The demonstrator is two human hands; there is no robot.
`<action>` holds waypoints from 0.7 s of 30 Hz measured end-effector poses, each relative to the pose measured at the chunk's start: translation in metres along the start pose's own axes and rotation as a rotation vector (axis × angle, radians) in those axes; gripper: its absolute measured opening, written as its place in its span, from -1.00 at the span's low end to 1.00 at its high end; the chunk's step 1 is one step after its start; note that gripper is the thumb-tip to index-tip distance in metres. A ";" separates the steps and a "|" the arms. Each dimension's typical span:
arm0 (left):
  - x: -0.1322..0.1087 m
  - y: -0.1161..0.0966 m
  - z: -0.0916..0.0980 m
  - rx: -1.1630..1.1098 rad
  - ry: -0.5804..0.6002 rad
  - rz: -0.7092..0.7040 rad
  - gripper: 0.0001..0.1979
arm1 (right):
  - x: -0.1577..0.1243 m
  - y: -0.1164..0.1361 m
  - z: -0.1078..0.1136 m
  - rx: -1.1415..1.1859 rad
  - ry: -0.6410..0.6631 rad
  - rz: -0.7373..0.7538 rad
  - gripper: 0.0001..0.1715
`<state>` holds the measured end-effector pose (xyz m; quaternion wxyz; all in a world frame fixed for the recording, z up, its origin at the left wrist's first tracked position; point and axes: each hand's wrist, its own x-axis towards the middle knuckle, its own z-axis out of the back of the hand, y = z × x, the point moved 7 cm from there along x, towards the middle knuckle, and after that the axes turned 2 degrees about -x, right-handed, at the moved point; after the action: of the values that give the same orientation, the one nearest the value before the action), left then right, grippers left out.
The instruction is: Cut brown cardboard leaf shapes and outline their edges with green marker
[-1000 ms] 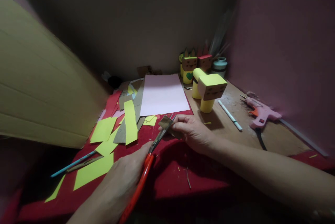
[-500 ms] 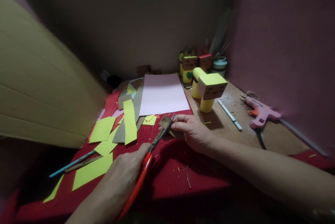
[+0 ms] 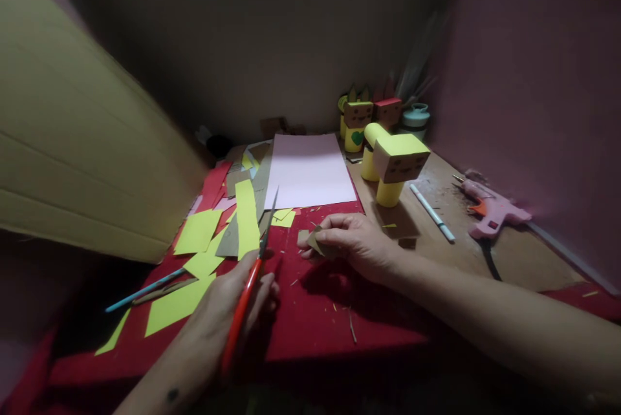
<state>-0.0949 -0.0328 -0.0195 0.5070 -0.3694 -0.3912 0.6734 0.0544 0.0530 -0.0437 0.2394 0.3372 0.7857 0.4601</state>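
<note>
My left hand (image 3: 237,295) is closed round the orange handles of a pair of scissors (image 3: 245,295), whose blades point up and away toward the pink sheet. In my right hand (image 3: 352,240), a small piece of brown cardboard (image 3: 321,245) is pinched between thumb and fingers, over the red cloth. The scissors and the cardboard are apart. Beyond my right hand stands a yellow paper figure (image 3: 402,159) with a brown box face with drawn features. Yellow paper pieces (image 3: 196,232) lie beyond my left hand.
A large pink sheet (image 3: 310,169) lies at the back middle. To the right are a white marker (image 3: 431,212) and a pink glue gun (image 3: 499,208). Finished-looking box-headed figures (image 3: 358,124) stand at the back. A blue pencil-like stick (image 3: 143,291) lies left; a big cardboard panel (image 3: 82,124) rises there.
My left hand has drawn the scissors left, away from the cardboard that they were cutting at. My right hand keeps its hold on the cardboard. The view has shifted slightly.
</note>
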 end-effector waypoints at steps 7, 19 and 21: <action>0.002 -0.032 -0.016 -0.104 -0.035 -0.006 -0.60 | -0.003 0.000 -0.003 -0.063 0.020 0.017 -0.83; 0.012 -0.044 -0.028 -0.107 -0.056 -0.148 -0.62 | -0.005 -0.001 -0.003 -0.107 0.009 0.006 -0.88; 0.012 -0.045 -0.027 -0.098 -0.054 -0.150 -0.62 | -0.005 -0.001 -0.003 -0.115 0.006 0.001 -0.88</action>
<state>-0.0553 -0.0092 0.0083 0.5263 -0.3451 -0.4639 0.6234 0.0555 0.0477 -0.0428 0.2558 0.3220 0.7584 0.5057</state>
